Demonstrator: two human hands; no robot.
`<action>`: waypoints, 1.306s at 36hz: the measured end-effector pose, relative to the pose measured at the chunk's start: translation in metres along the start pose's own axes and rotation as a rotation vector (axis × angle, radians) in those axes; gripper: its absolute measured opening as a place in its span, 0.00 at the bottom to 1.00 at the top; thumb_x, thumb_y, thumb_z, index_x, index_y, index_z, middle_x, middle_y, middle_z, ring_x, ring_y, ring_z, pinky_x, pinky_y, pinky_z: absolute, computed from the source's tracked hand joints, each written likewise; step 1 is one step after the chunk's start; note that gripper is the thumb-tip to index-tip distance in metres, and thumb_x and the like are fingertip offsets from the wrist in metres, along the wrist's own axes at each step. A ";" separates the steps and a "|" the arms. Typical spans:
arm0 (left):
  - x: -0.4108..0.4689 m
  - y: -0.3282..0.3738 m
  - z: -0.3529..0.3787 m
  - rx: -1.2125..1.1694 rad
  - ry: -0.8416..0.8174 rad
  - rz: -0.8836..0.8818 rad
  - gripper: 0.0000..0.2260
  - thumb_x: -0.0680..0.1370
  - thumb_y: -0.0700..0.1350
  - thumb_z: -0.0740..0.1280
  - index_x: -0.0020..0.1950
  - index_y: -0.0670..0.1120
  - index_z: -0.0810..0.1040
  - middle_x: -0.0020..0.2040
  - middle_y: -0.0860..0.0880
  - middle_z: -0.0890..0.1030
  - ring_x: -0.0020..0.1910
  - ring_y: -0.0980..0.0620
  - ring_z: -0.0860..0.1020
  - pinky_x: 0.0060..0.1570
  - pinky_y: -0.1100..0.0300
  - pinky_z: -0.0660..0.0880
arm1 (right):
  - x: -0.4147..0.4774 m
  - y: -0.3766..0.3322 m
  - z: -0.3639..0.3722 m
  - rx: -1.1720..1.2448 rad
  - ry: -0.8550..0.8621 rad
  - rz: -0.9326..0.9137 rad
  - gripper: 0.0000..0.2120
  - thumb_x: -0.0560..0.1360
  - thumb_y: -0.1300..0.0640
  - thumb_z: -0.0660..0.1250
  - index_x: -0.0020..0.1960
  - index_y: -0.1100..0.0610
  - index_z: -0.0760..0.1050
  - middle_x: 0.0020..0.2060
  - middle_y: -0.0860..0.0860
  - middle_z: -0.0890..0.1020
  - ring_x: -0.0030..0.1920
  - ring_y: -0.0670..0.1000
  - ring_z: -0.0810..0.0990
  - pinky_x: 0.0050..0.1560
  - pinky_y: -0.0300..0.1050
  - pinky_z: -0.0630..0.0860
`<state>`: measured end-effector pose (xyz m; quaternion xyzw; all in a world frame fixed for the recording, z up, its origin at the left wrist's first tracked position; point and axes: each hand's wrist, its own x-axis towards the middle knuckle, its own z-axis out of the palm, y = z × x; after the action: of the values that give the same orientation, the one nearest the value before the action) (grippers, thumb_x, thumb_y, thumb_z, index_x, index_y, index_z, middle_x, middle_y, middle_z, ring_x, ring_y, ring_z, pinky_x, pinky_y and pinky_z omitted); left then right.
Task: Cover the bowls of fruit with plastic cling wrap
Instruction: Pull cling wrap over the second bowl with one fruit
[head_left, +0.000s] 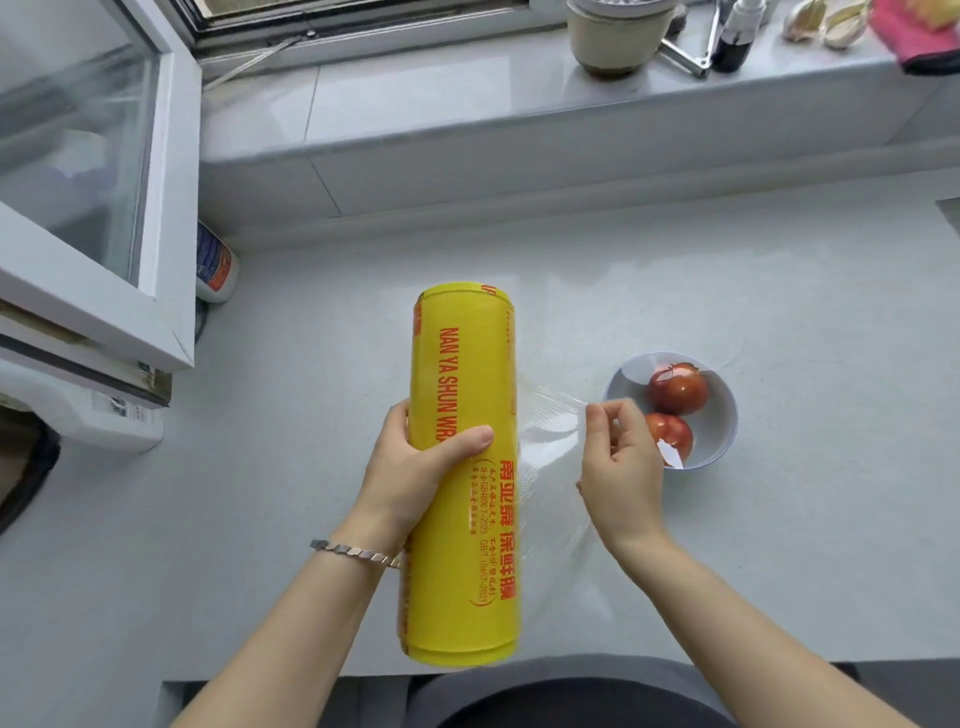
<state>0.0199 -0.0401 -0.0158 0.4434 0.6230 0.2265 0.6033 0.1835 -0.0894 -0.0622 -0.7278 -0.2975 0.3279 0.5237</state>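
Note:
A big yellow roll of cling wrap (462, 374) with red lettering lies lengthwise over the white counter, gripped around its middle by my left hand (415, 467). A clear sheet of film (550, 431) stretches from the roll's right side. My right hand (621, 462) pinches the film's edge between thumb and fingers, just left of a small white bowl (722, 410). The bowl holds two red fruits (678, 389); my right hand partly hides the nearer one. Film appears to lie over part of the bowl.
An open window sash (93, 208) juts in at the left. A bottle (215, 270) stands in the back left corner. On the sill at the back sit a beige pot (613, 36), a dark bottle (732, 41), garlic and a pink cloth. The counter's front edge runs below the roll.

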 end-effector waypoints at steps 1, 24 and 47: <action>0.001 0.002 -0.001 0.067 0.027 0.026 0.35 0.57 0.56 0.75 0.61 0.51 0.69 0.52 0.50 0.81 0.46 0.49 0.82 0.41 0.53 0.81 | 0.001 0.003 0.000 -0.015 0.006 -0.014 0.14 0.79 0.56 0.59 0.35 0.51 0.64 0.25 0.44 0.69 0.28 0.46 0.65 0.34 0.57 0.75; 0.060 0.014 -0.002 0.619 0.146 0.017 0.41 0.59 0.62 0.76 0.66 0.56 0.61 0.56 0.51 0.77 0.51 0.48 0.78 0.50 0.45 0.78 | 0.011 0.064 0.066 -0.213 -0.180 0.195 0.12 0.80 0.53 0.55 0.41 0.58 0.64 0.33 0.53 0.74 0.36 0.55 0.71 0.34 0.46 0.58; 0.076 0.024 -0.029 0.534 -0.068 -0.020 0.44 0.57 0.57 0.78 0.69 0.53 0.63 0.56 0.51 0.77 0.48 0.53 0.78 0.38 0.60 0.77 | 0.076 0.042 0.086 0.166 -0.633 0.659 0.10 0.78 0.54 0.62 0.51 0.60 0.76 0.35 0.50 0.75 0.35 0.46 0.70 0.36 0.36 0.68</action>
<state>0.0083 0.0423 -0.0329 0.5880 0.6445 0.0333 0.4876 0.1654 0.0071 -0.1350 -0.6033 -0.1682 0.7055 0.3317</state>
